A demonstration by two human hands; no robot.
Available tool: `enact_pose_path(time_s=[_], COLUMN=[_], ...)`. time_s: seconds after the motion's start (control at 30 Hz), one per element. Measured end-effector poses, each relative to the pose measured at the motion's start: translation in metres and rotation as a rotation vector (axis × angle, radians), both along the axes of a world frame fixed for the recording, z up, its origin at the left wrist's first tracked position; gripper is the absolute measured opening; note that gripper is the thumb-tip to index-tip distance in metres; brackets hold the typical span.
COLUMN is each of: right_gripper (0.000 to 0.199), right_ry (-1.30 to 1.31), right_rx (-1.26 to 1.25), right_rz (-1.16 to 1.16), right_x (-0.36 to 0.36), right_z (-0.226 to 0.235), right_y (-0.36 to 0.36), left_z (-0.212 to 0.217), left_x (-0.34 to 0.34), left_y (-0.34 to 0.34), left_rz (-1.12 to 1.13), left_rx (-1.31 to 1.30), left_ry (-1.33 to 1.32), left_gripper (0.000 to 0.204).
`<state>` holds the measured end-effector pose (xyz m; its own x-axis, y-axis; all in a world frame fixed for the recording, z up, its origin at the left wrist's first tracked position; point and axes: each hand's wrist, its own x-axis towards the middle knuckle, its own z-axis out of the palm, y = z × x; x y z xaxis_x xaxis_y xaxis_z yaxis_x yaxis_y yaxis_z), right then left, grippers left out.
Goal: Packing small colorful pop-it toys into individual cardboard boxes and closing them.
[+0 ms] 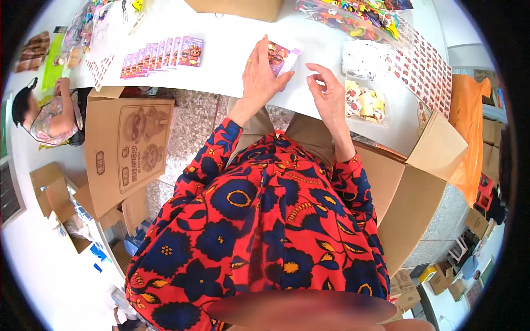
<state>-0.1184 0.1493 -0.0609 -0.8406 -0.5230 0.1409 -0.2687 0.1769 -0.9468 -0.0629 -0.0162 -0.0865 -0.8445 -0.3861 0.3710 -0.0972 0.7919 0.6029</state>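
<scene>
The small purple-and-red printed rectangular packet (279,57) is pinched in my left grip (263,79) over the white counter (229,47). My right grip (329,96) is spread, near its right side. Overlapping purple packets (160,54) lie left.

From where I operate, I see dark printed characters on the big brown carton (132,146) by the table's (221,71) near edge, some in rounded frames below cartoon figures. Pale lettering runs along the top bands of the row of purple packets (190,52) near that edge. On the purple packet (280,57) at the left hand (258,77), I cannot read any print.
</scene>
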Motion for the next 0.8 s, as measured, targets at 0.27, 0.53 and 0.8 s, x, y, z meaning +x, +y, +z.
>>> enact_pose_path(time_s=[0.27, 0.53, 0.8], right_gripper=[0.051, 0.045, 0.042], right_ry=[-0.150, 0.015, -0.135], right_rx=[-0.224, -0.158, -0.337], right_rz=[-0.004, -0.023, -0.028], right_x=[-0.001, 0.011, 0.030], right_z=[0.017, 0.045, 0.035], right_y=[-0.024, -0.033, -0.055], left_z=[0.041, 0.059, 0.056], left_x=[0.013, 0.018, 0.014], left_y=[0.001, 0.008, 0.017], left_rz=[0.044, 0.093, 0.127], left_rx=[0.033, -0.029, -0.177], left_ry=[0.139, 0.264, 0.316], left_gripper=[0.093, 0.081, 0.078])
